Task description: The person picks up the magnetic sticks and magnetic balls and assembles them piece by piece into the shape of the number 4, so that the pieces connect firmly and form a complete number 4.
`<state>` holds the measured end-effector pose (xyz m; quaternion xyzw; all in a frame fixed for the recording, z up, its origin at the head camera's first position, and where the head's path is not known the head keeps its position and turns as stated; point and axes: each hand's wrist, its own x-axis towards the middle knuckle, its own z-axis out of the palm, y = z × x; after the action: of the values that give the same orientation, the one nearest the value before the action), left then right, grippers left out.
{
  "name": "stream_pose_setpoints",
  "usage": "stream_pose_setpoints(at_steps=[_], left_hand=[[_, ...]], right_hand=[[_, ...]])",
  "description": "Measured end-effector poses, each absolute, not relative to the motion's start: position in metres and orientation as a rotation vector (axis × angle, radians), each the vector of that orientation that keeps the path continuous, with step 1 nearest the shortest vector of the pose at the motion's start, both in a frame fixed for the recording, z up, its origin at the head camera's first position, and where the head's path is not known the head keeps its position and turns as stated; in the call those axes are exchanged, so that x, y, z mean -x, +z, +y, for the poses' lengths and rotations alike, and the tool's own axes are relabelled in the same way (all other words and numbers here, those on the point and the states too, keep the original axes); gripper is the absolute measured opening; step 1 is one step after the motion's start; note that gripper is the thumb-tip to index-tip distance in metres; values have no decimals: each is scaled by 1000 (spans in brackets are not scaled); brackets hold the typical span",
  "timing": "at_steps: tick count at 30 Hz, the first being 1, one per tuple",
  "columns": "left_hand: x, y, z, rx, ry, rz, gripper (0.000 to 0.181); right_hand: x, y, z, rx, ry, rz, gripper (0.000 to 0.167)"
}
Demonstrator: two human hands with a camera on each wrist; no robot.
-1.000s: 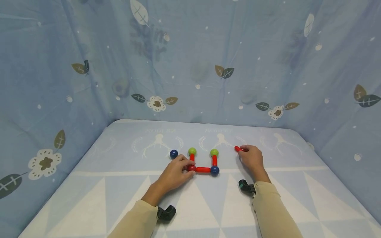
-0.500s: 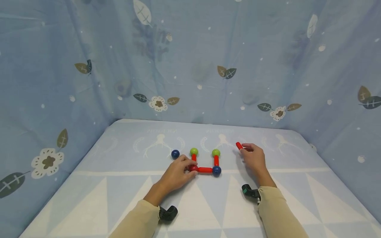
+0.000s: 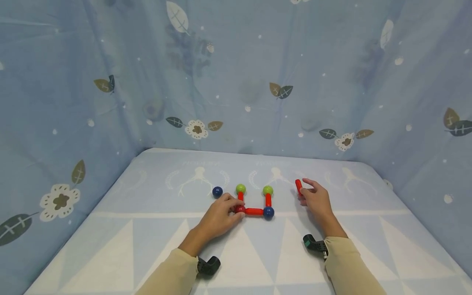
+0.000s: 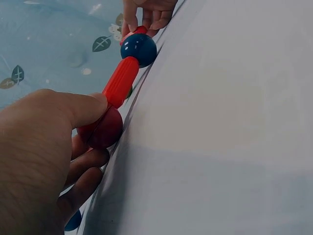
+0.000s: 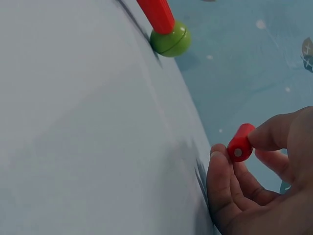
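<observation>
Balls and red magnetic rods form a U on the table. Its near left corner is a dark red ball (image 3: pixel 240 209), held between the thumb and fingers of my left hand (image 3: pixel 220 217). A red rod (image 3: pixel 254 212) joins it to a blue ball (image 3: pixel 268 212). From each corner another rod runs away from me to a green ball, one on the left (image 3: pixel 241 189) and one on the right (image 3: pixel 268 190). To the right of the U, my right hand (image 3: pixel 318 200) pinches a separate red magnetic rod (image 3: pixel 298 186); the right wrist view shows a silvery dot on the end of this rod (image 5: pixel 238 152).
A loose blue ball (image 3: pixel 217 192) lies left of the U, just beyond my left hand. Patterned cloth covers the table (image 3: pixel 177 278). A blue curtain (image 3: pixel 236 73) closes off the back and both sides. Each wrist carries a black camera mount.
The rod in my right hand has turned more upright, and the right fingers have shifted and spread around it. My left hand has stayed on the dark red ball.
</observation>
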<state>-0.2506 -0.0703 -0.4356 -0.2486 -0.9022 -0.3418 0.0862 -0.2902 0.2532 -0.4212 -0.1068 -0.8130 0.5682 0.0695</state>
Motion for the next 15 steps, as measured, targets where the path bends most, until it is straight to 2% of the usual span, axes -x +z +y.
stream_pose_setpoints(at_steps=[15], left_hand=[[252, -437, -70, 723, -1041, -2695, 30]], right_hand=[[280, -419, 250, 237, 1801, -2448, 54]])
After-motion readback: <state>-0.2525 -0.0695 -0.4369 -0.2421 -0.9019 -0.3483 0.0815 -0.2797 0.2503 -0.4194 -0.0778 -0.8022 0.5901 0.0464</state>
